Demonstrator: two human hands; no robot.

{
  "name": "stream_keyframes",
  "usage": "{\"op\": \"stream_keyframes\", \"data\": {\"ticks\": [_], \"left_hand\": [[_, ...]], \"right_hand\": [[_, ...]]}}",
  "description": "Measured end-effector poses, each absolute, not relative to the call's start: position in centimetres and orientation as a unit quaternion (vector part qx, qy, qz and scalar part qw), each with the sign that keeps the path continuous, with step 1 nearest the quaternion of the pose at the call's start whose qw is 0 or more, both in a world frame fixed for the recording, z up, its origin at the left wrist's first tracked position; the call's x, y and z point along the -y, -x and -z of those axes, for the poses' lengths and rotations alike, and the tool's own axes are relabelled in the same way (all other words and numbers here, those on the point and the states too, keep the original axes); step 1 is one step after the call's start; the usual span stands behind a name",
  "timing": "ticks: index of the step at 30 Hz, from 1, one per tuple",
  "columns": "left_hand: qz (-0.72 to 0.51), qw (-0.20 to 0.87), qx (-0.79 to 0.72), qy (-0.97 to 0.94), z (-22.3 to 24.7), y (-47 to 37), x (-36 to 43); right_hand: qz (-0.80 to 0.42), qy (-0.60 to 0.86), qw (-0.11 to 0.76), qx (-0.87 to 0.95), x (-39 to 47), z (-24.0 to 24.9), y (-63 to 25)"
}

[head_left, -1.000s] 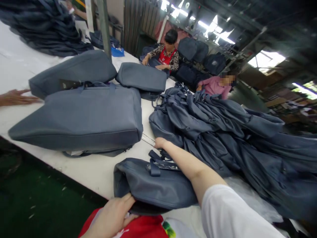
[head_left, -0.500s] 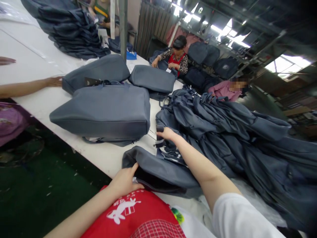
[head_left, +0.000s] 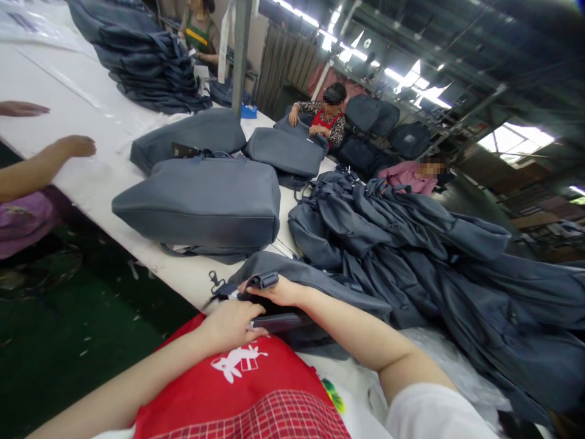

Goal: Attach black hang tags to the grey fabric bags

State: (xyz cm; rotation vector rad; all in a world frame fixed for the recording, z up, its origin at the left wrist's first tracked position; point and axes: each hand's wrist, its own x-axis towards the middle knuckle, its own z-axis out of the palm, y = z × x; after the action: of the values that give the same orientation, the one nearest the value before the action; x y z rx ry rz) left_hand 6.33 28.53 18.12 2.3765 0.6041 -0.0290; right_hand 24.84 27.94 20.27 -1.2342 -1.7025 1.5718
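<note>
A dark blue-grey bag (head_left: 338,291) lies in front of me with its mouth open. My left hand (head_left: 232,324) is closed on the near edge of that mouth, thumb toward the opening. Just above it, at the opening, my right hand (head_left: 283,291) grips a folded dark shoulder strap (head_left: 265,280). A metal snap hook (head_left: 214,279) sticks out to the left of the strap bundle. The fingertips of my right hand are partly hidden behind the strap and the bag.
Filled bags (head_left: 201,195) stand beyond my hands, one with a black tag (head_left: 183,150). Limp bags are heaped (head_left: 411,244) on the right and stacked (head_left: 150,67) far left. A co-worker's hands (head_left: 75,146) hover at left. Other people sit beyond the white table (head_left: 50,91).
My right hand has brought the strap from the heap leftward and down to the bag's mouth. My left hand stays at its edge. The co-worker's hand has come off the filled bag.
</note>
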Motion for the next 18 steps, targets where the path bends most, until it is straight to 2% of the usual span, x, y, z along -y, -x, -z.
{"op": "stream_keyframes", "data": {"ticks": [3, 7, 11, 14, 18], "left_hand": [[0.026, 0.337, -0.245, -0.908, -17.7, -4.4, -28.3], [-0.007, 0.39, -0.276, -0.879, -16.3, -2.8, -28.5], [-0.031, 0.445, -0.291, -0.847, -15.9, -2.4, -28.7], [-0.032, 0.452, -0.288, -0.844, -16.3, -2.3, -28.5], [-0.094, 0.49, -0.304, -0.811, -15.3, -2.1, -29.2]], "right_hand": [[-0.575, 0.449, 0.183, 0.659, -27.9, -17.2, -26.5], [-0.534, 0.465, 0.084, 0.701, -28.0, -16.8, -27.1], [-0.45, 0.594, -0.015, 0.667, -27.2, -17.4, -26.3], [-0.385, 0.697, -0.049, 0.603, -26.6, -16.9, -26.1], [-0.378, 0.717, -0.062, 0.583, -26.5, -15.6, -26.6]]}}
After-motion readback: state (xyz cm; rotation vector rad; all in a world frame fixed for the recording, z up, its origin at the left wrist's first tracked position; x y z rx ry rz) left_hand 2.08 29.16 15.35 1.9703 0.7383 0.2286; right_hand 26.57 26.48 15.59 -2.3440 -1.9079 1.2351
